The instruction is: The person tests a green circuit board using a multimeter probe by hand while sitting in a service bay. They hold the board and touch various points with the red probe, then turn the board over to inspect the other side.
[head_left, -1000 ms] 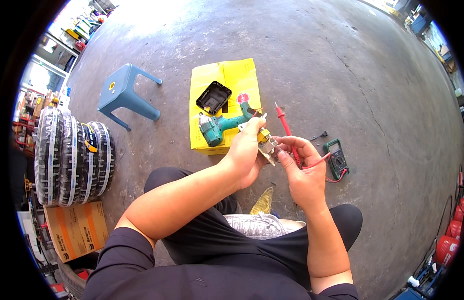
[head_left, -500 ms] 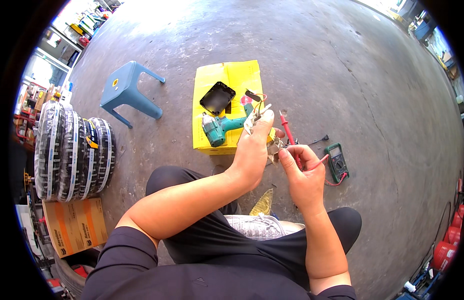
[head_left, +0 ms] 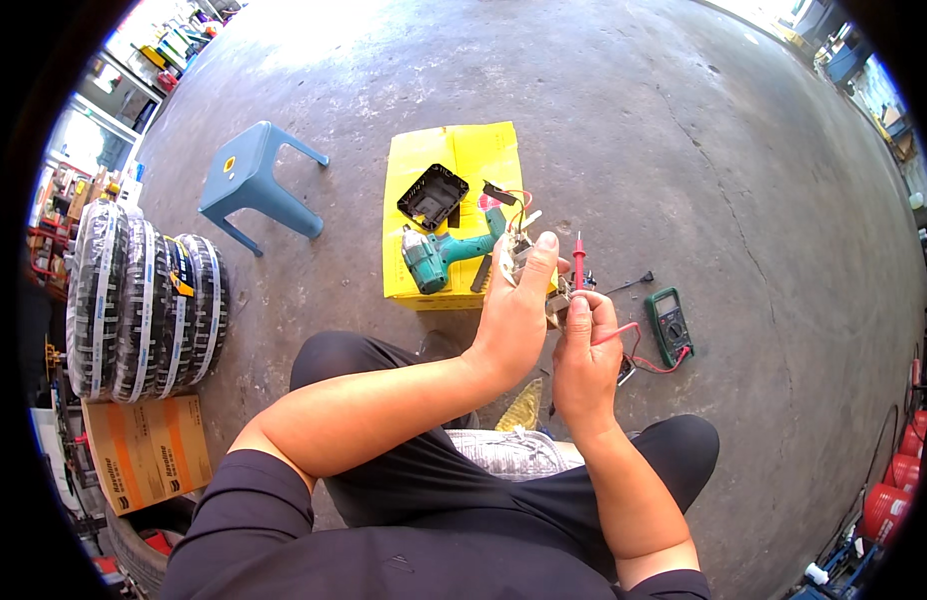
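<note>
My left hand (head_left: 517,325) is closed around an opened battery pack (head_left: 514,262) with bare metal strips and red and black wires; much of the pack is hidden by the hand. Right beside it, my right hand (head_left: 584,375) grips a red test probe (head_left: 580,268), its tip pointing away from me. Whether the tip touches anything is not clear. A red lead runs from the probe to a green-and-black multimeter (head_left: 671,325) on the floor at the right. Beyond my left hand, a teal cordless impact wrench (head_left: 434,262) and an empty black plastic casing (head_left: 433,197) lie on a yellow carton.
The yellow carton (head_left: 409,165) stands on the concrete floor. A blue stool (head_left: 246,170) is at the far left, near wrapped tyres (head_left: 144,300) and a brown cardboard box (head_left: 149,450). Red drums (head_left: 889,510) line the right edge. A black plug (head_left: 646,277) lies beyond the multimeter.
My right hand has moved left, closer to my left hand, and the red probe has turned more upright. My left hand has tilted slightly while keeping the battery pack.
</note>
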### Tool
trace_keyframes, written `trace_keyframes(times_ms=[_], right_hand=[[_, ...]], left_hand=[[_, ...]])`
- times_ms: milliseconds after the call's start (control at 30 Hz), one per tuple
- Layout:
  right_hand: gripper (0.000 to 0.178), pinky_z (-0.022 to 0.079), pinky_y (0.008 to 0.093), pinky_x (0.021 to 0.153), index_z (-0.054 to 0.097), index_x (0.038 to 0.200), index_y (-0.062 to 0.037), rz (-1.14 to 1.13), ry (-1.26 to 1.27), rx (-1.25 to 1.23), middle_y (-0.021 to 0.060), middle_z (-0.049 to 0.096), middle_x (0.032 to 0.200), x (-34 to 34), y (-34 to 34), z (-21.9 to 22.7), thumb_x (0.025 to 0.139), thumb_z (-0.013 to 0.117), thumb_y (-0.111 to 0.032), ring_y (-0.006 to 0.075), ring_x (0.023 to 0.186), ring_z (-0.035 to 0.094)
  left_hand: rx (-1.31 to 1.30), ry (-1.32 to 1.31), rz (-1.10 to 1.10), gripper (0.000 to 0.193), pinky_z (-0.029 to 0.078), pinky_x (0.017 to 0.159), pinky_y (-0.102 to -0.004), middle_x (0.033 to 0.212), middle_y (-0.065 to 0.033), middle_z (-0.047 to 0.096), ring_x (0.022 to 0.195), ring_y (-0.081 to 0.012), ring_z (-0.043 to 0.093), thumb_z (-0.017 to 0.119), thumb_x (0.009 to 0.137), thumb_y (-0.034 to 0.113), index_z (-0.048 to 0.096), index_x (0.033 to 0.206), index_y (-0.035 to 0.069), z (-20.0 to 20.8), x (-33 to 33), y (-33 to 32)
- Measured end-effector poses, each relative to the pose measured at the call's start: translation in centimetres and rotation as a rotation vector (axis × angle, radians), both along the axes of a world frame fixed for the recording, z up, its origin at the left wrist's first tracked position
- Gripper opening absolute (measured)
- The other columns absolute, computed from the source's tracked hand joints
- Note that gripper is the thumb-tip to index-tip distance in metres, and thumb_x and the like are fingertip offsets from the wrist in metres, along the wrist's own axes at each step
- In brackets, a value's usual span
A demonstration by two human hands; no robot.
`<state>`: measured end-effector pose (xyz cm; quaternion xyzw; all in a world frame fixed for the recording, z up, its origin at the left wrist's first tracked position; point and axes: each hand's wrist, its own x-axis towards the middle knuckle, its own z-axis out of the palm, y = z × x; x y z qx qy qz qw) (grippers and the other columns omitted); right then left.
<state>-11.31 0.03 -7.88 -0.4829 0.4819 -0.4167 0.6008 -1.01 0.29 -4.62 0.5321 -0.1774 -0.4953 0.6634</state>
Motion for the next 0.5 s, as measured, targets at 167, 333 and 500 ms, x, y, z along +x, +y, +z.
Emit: trace_keyframes(times_ms=[167, 333, 500], right_hand=[[0.023, 0.041, 0.0268, 0.059, 0.057, 0.106, -0.0013, 0.005, -0.024, -0.03, -0.0003, 0.056, 0.078, -0.19, 0.22, 0.02, 0.107, 0.05, -0.023, 0.0076, 0.068, 0.049], [0.024, 0.039, 0.0277, 0.055, 0.056, 0.104, -0.001, -0.02, 0.04, -0.096, 0.0006, 0.056, 0.075, 0.06, 0.29, 0.15, 0.107, 0.049, -0.024, 0.0081, 0.063, 0.047], [0.025, 0.039, 0.0283, 0.055, 0.056, 0.102, -0.0009, -0.03, 0.086, -0.117, 0.0024, 0.057, 0.073, -0.02, 0.18, 0.04, 0.107, 0.048, -0.024, 0.0079, 0.062, 0.047]], left_hand=[[0.018, -0.007, -0.013, 0.031, 0.051, 0.077, -0.0291, 0.103, -0.0056, 0.063, 0.089, -0.0121, 0.06, 0.05, 0.105, 0.038, 0.054, 0.117, 0.01, -0.26, -0.1, -0.01], [-0.011, -0.06, -0.024, 0.027, 0.05, 0.077, -0.0282, 0.103, -0.0041, 0.062, 0.087, -0.0108, 0.059, 0.049, 0.104, 0.034, 0.055, 0.114, 0.009, -0.6, -0.14, 0.13], [-0.027, -0.056, -0.013, 0.026, 0.05, 0.077, -0.0278, 0.103, -0.0031, 0.061, 0.087, -0.0102, 0.058, 0.048, 0.104, 0.031, 0.058, 0.111, 0.008, -0.99, -0.27, 0.16]])
